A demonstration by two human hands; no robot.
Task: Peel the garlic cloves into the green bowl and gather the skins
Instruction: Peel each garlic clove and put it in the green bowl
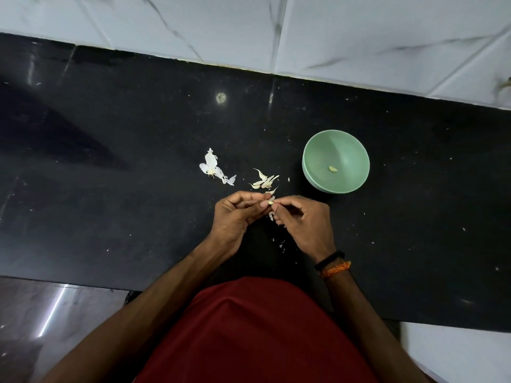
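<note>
Pinching a garlic clove (268, 202) between fingertips, a person in a red shirt (257, 333) works over a black bench (110, 189). The left hand (235, 214) curls its fingers round the clove, while the right hand (301, 221) meets it from the other side, thumb and forefinger nipping at a strip of skin (271, 215) that hangs just below the clove. Beyond the hands lies a small pile of unpeeled cloves (264, 181), and further left a bigger clump of papery white skins (214, 168), apart from the pile. The green bowl (336, 161) stands on the bench to the right of the cloves, near but not touching them, with one peeled clove (333, 169) resting in its bottom. Small flakes of skin (280, 244) dot the bench between the wrists. A black band (329, 260) and an orange thread (336, 268) circle the right wrist. Pale marbled tiles (359, 37) run behind the bench.
</note>
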